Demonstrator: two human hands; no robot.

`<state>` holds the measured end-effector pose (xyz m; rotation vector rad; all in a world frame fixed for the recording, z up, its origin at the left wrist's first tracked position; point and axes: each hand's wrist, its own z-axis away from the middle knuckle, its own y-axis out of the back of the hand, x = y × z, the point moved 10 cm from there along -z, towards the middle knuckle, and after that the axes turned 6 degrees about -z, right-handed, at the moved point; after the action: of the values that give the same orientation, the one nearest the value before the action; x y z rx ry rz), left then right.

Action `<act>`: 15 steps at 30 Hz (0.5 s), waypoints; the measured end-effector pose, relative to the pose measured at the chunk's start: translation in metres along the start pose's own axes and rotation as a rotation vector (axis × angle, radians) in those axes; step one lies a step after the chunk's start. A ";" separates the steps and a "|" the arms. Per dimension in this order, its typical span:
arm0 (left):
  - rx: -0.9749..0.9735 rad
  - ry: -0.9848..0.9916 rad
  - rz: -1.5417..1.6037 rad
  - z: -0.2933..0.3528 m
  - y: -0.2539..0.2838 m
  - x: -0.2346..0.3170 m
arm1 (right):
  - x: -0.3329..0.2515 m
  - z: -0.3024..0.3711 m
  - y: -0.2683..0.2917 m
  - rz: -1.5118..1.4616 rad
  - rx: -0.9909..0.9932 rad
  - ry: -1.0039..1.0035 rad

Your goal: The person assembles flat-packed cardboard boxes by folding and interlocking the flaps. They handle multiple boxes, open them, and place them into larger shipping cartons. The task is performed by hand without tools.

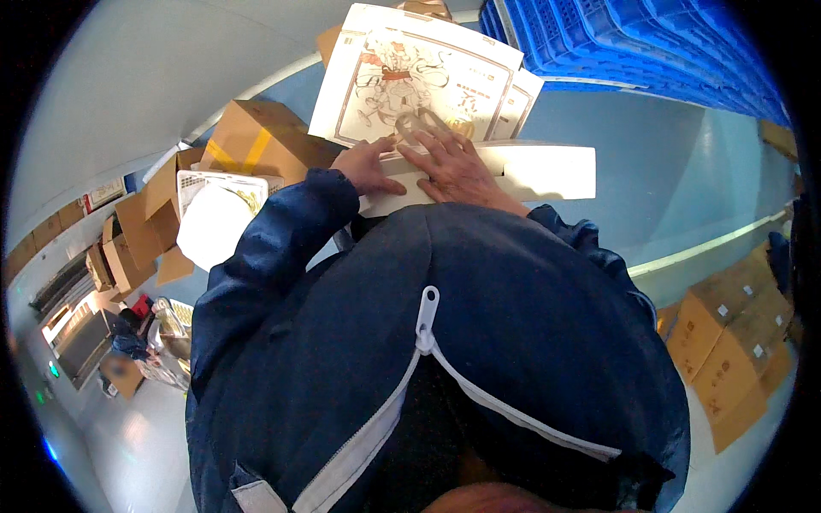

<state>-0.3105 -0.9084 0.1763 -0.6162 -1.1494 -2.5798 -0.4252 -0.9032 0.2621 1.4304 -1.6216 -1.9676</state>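
A white, flat carton panel [492, 77] printed with a brown figure drawing and a reddish patch lies in front of me, a second printed piece [522, 101] showing from under its right edge. Closer to my body runs a long white box part [556, 171]. My left hand [368, 167] rests at the panel's near edge, thumb and forefinger apart. Beside it, my right hand [457, 167] lies across the white part with fingers stretched toward the print. Greyish loop shapes [415, 126] show at its fingertips; I cannot make out what they are.
Stacked blue plastic crates [633, 43] stand far right. On the left are a taped brown carton [256, 141], a white basket [190, 184] and a round white object [214, 227]. More brown cartons [727, 342] are stacked at lower right. A person [128, 342] is at far left.
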 end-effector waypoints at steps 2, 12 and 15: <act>-0.052 0.009 -0.030 -0.006 -0.002 0.004 | 0.001 -0.003 0.002 0.018 0.028 0.002; -0.134 -0.061 0.178 -0.017 0.012 0.013 | 0.019 -0.023 -0.001 0.024 -0.019 -0.093; -0.115 -0.063 0.061 -0.020 0.014 0.010 | 0.021 -0.025 -0.004 0.015 -0.058 -0.138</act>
<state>-0.3198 -0.9332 0.1778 -0.7506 -0.9895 -2.6053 -0.4148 -0.9320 0.2497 1.2831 -1.6111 -2.1289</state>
